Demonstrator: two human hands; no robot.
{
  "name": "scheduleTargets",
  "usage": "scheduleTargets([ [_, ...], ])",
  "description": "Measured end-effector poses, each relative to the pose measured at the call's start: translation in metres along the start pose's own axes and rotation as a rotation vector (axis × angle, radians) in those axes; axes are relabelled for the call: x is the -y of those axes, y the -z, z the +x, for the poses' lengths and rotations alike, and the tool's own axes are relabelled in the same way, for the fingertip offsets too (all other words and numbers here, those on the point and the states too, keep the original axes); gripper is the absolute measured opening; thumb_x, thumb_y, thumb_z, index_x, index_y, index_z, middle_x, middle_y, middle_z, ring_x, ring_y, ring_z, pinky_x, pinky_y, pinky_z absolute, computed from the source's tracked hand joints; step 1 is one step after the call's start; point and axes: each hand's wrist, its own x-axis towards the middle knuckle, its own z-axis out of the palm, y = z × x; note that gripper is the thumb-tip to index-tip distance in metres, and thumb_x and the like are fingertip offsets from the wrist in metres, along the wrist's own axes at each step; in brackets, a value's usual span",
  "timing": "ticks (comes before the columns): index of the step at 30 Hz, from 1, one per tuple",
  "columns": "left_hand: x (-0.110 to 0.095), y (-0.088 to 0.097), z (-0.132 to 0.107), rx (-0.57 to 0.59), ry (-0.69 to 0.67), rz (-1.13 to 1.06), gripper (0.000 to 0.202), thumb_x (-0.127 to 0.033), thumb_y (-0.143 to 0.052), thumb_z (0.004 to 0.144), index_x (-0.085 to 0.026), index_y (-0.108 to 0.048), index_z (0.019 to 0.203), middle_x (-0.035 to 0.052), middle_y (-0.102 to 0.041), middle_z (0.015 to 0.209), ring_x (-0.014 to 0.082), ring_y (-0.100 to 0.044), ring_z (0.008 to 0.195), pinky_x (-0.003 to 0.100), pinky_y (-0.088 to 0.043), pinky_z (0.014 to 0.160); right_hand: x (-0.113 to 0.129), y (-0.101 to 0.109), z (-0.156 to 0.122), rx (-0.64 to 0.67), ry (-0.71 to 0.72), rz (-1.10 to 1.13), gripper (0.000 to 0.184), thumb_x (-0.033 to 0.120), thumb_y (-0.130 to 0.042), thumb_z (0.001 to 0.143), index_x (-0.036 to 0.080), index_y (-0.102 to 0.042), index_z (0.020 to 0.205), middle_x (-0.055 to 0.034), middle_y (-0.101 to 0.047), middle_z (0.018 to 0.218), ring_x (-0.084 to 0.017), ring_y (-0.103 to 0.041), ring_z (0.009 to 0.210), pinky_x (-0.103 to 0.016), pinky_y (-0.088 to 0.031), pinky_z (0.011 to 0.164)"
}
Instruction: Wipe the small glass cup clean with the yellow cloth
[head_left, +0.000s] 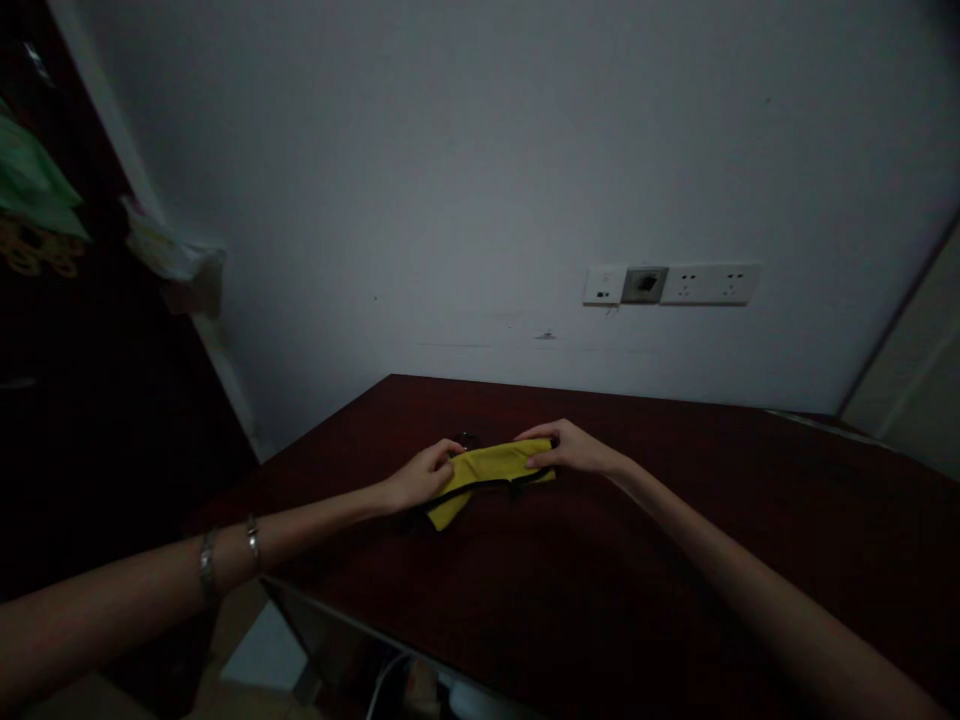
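A yellow cloth item with black edging [491, 463], folded into a narrow strip, is held just over the dark red tabletop [600, 560]. Its exact kind does not show. My left hand [424, 476] pinches the left end between thumb and fingers, and a loose yellow flap hangs below that grip. At the opposite end, my right hand [568, 447] has its fingers behind the cloth and its thumb in front. Just behind the cloth, near my left fingertips, is a small dark round object [466, 440], partly hidden.
Behind the table rises a pale wall [480, 200] with a row of sockets [709, 284]. On the left are a dark door [97, 400] and a hanging green cloth [34, 170]. Under the table's front edge, an open shelf [420, 690] holds a cable and other items.
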Motion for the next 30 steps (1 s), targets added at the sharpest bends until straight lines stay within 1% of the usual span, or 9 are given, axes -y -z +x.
scheduleTargets([
  [4,0.012,0.022,-0.006,0.172,-0.040,0.134,0.044,-0.035,-0.059,0.072,-0.015,-0.057,0.111,0.0067,-0.064,0.108,0.0202,-0.059,0.093,0.026,-0.045,0.078,-0.009,-0.016,0.019,0.037,0.032,-0.223,0.034,0.029,-0.065,0.070,0.014,-0.068,0.101,-0.0047,-0.070,0.091,-0.018,-0.064,0.078,-0.026,-0.048,0.068],
  [6,0.019,0.031,-0.005,0.231,-0.023,0.238,0.039,-0.033,-0.061,0.068,-0.016,-0.063,0.104,0.0045,-0.067,0.100,0.0205,-0.061,0.087,0.024,-0.045,0.072,-0.012,-0.024,0.029,0.028,0.028,-0.270,0.030,0.023,-0.063,0.070,0.015,-0.069,0.098,-0.0044,-0.070,0.090,-0.018,-0.063,0.077,-0.025,-0.047,0.068],
  [8,0.027,0.039,-0.001,0.238,0.015,0.400,0.031,-0.031,-0.059,0.068,-0.015,-0.068,0.093,0.0037,-0.067,0.089,0.0194,-0.061,0.078,0.023,-0.044,0.064,-0.016,-0.030,0.038,0.008,0.022,-0.326,0.028,0.019,-0.061,0.071,0.017,-0.070,0.097,-0.0040,-0.070,0.090,-0.018,-0.063,0.078,-0.025,-0.046,0.070],
  [10,0.034,0.045,0.004,0.206,0.039,0.556,0.027,-0.031,-0.056,0.069,-0.014,-0.069,0.087,0.0039,-0.066,0.084,0.0184,-0.060,0.074,0.022,-0.043,0.060,-0.018,-0.033,0.045,-0.028,0.003,-0.388,0.028,0.016,-0.059,0.071,0.020,-0.070,0.097,-0.0038,-0.070,0.092,-0.018,-0.063,0.081,-0.026,-0.045,0.073],
  [14,0.043,0.054,0.017,0.149,0.040,0.694,0.025,-0.032,-0.057,0.070,-0.015,-0.068,0.084,0.0059,-0.062,0.086,0.0195,-0.059,0.078,0.025,-0.043,0.067,-0.021,-0.037,0.055,-0.117,-0.057,-0.515,0.027,0.014,-0.057,0.071,0.022,-0.070,0.093,-0.0052,-0.069,0.092,-0.021,-0.061,0.086,-0.028,-0.043,0.074],
  [21,0.036,0.056,0.029,0.088,-0.010,0.905,0.022,-0.030,-0.058,0.069,-0.016,-0.065,0.084,0.0121,-0.054,0.097,0.0278,-0.054,0.093,0.036,-0.044,0.076,-0.018,-0.050,0.068,-0.301,-0.071,-0.632,0.021,0.013,-0.058,0.071,0.019,-0.071,0.086,-0.0135,-0.058,0.103,-0.029,-0.048,0.101,-0.038,-0.040,0.083],
  [25,0.031,0.049,0.034,0.008,-0.023,1.093,0.031,-0.033,-0.056,0.073,-0.016,-0.062,0.099,0.0178,-0.051,0.111,0.0336,-0.050,0.106,0.041,-0.045,0.080,-0.023,-0.061,0.071,-0.383,-0.047,-0.569,0.026,0.014,-0.054,0.076,0.021,-0.069,0.095,-0.0133,-0.054,0.109,-0.029,-0.046,0.105,-0.038,-0.042,0.084],
  [27,0.033,0.045,0.037,-0.062,0.047,1.038,0.043,-0.034,-0.056,0.074,-0.014,-0.055,0.113,0.0210,-0.050,0.117,0.0370,-0.050,0.109,0.045,-0.044,0.082,-0.030,-0.068,0.073,-0.414,-0.025,-0.503,0.031,0.013,-0.051,0.078,0.022,-0.067,0.102,-0.0119,-0.053,0.114,-0.026,-0.046,0.107,-0.037,-0.042,0.088],
  [30,0.042,0.040,0.042,-0.110,0.142,0.872,0.067,-0.033,-0.057,0.074,-0.011,-0.036,0.134,0.0236,-0.056,0.113,0.0387,-0.056,0.105,0.048,-0.043,0.083,-0.043,-0.078,0.080,-0.456,-0.015,-0.378,0.037,0.008,-0.047,0.077,0.020,-0.066,0.107,-0.0104,-0.054,0.120,-0.021,-0.049,0.112,-0.033,-0.039,0.096],
])
